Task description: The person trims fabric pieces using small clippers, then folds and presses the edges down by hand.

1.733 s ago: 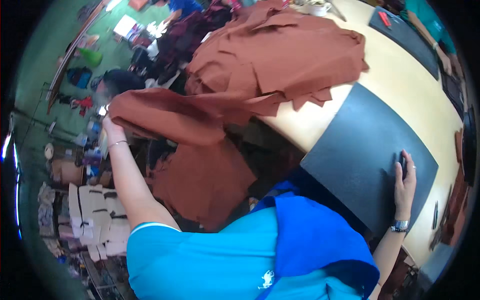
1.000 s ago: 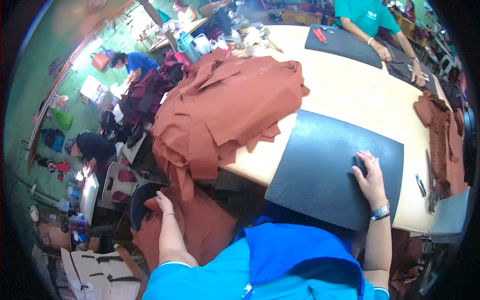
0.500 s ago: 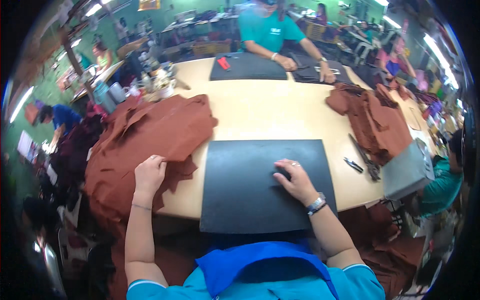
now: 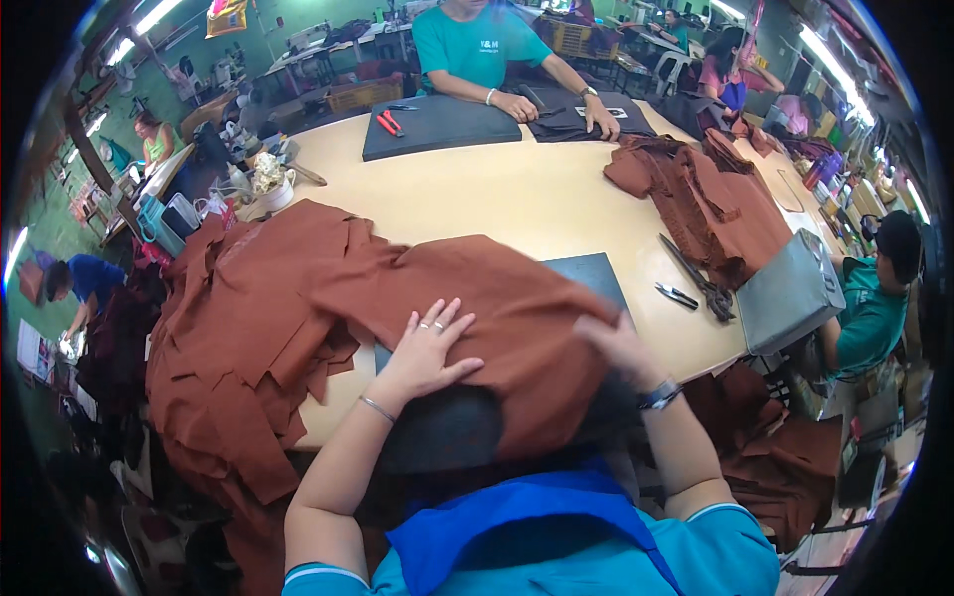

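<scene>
A reddish-brown fabric piece [image 4: 502, 298] stretches from the heap at left across a dark rectangular mat [image 4: 596, 273], covering most of it. My left hand [image 4: 434, 348] lies on the fabric's near part with its fingers spread, holding nothing. At the cloth's right edge is my right hand [image 4: 624, 350], touching the fabric. Motion smears its fingers, so whether they grip the edge does not show. The heap of the same brown fabric [image 4: 238, 308] hangs over the table's left front edge.
Black-handled snips [image 4: 677, 295] and dark scissors [image 4: 701, 278] lie on the right, beside a grey box [image 4: 795, 293] and more brown cloth [image 4: 715, 214]. Opposite, a co-worker's hands rest on dark pieces [image 4: 586, 119] near another mat [image 4: 437, 134] with red-handled pliers [image 4: 390, 123].
A fabric piece has come from the left heap across the mat, which was bare. My left hand has moved right and spread its fingers; my right hand has shifted slightly right.
</scene>
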Demonstrator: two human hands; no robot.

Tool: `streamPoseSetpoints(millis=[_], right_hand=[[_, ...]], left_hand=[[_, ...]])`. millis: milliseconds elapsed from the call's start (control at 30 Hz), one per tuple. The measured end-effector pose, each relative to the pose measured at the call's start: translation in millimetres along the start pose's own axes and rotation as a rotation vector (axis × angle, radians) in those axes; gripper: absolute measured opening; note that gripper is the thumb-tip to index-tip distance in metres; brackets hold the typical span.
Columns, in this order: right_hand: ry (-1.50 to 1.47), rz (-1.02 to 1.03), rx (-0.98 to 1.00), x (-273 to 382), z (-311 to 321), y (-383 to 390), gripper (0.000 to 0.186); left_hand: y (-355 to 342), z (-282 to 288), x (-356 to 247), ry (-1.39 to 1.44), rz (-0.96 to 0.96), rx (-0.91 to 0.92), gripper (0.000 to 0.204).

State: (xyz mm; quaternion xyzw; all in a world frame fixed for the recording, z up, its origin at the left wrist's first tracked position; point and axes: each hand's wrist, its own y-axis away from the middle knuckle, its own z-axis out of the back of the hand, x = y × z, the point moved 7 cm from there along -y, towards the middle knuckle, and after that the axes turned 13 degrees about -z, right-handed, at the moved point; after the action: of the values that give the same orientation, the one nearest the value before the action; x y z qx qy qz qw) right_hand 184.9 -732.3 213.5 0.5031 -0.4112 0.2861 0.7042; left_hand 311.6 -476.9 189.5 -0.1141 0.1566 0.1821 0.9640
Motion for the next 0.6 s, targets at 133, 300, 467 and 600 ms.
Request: streamPoseSetpoints(millis=[133,300,467,600], right_hand=[[0.33,0.477,-0.686,-35,152,-56,0.049],[1.031,0.395,-0.838,-73,176,-41,0.035],[1.062,0.388,-0.883,-80,188,-42,0.026],[1.009,0.299,-0.951,-92,239,-66,0.028]], left_hand=[[-16,-39,-17,0.082,0.266,0.067,0.086],[-36,-23,-26,0.745,0.095,-0.249,0.089],[-23,-37,-22,-0.029,0.02,0.252,0.102],[-35,-41,-29,0.042,0.205,0.074,0.103]])
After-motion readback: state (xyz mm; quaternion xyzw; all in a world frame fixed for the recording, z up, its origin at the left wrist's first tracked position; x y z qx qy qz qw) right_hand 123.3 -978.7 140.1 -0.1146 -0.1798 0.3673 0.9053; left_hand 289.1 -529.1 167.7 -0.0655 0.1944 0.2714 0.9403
